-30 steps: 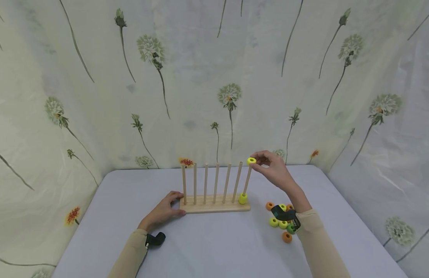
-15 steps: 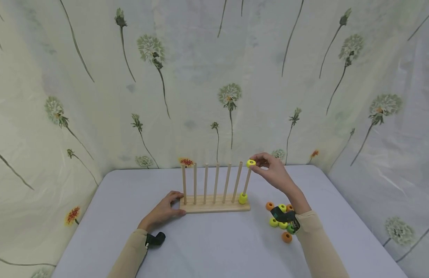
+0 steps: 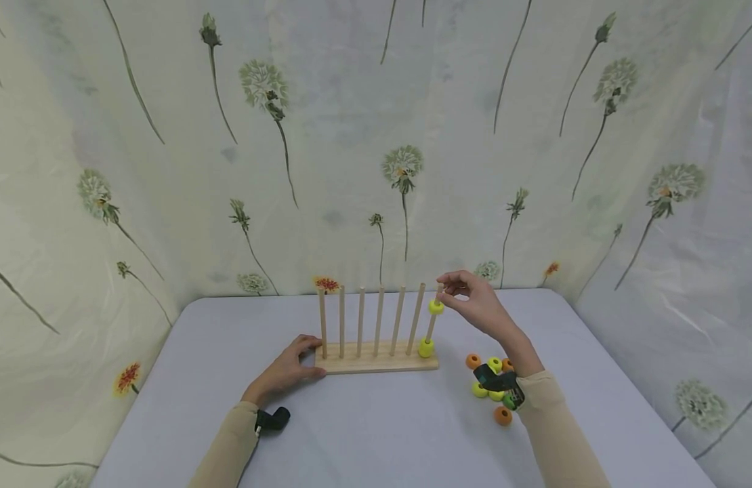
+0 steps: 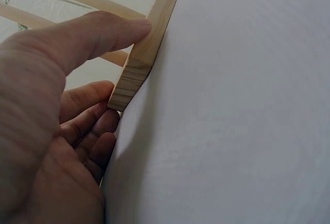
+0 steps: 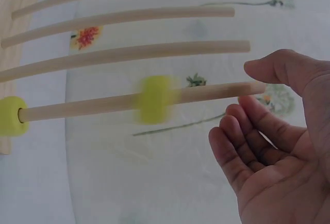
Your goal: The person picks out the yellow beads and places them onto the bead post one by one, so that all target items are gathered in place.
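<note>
A wooden peg rack (image 3: 376,366) with a row of upright rods stands on the table. My left hand (image 3: 287,360) holds its left end, thumb on the front edge and fingers at the end and back, as the left wrist view shows. On the rightmost rod a yellow bead (image 3: 435,308) is partway down, blurred in the right wrist view. Another yellow bead (image 5: 11,116) sits at the foot of that rod. My right hand (image 3: 478,306) is at the rod's top, with thumb and fingers spread on either side of the tip and no bead between them.
Loose orange, yellow and green beads lie right of the rack, among them an orange bead (image 3: 503,415) nearest the front and a yellow bead (image 3: 479,390). The wrist camera (image 3: 496,378) partly covers them. A flowered curtain (image 3: 351,135) rises behind the white table (image 3: 376,434).
The yellow bead was pinched by my right hand at the rod's top; the fingers have let go and the bead has dropped partway down the rod. My left hand has stayed put.
</note>
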A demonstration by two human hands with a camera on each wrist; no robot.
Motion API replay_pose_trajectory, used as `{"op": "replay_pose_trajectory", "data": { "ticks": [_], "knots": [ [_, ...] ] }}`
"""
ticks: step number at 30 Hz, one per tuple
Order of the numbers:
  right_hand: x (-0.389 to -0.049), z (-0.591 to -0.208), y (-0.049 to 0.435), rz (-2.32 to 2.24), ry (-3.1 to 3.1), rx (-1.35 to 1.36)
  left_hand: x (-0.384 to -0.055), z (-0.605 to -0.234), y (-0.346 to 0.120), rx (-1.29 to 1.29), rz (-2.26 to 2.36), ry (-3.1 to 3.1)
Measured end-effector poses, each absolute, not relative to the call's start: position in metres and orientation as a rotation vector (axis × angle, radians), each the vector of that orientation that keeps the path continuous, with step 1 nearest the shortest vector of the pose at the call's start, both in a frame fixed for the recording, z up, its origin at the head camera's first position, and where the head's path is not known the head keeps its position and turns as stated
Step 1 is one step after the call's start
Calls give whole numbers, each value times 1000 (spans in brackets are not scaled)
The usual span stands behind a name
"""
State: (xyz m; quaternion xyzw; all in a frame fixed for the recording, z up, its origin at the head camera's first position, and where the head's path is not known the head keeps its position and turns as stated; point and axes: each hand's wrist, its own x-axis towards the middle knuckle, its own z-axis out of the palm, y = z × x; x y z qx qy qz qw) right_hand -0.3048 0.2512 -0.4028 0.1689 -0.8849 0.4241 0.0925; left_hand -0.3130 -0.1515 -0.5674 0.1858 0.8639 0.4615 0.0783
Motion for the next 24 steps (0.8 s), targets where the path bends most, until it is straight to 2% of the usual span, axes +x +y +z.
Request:
{"op": "replay_pose_trajectory", "data": {
  "ticks": [24],
  "knots": [
    [-303, -404, 255, 1236, -2640, 496, -311, -566, -151, 547, 1375, 2595]
  ]
}}
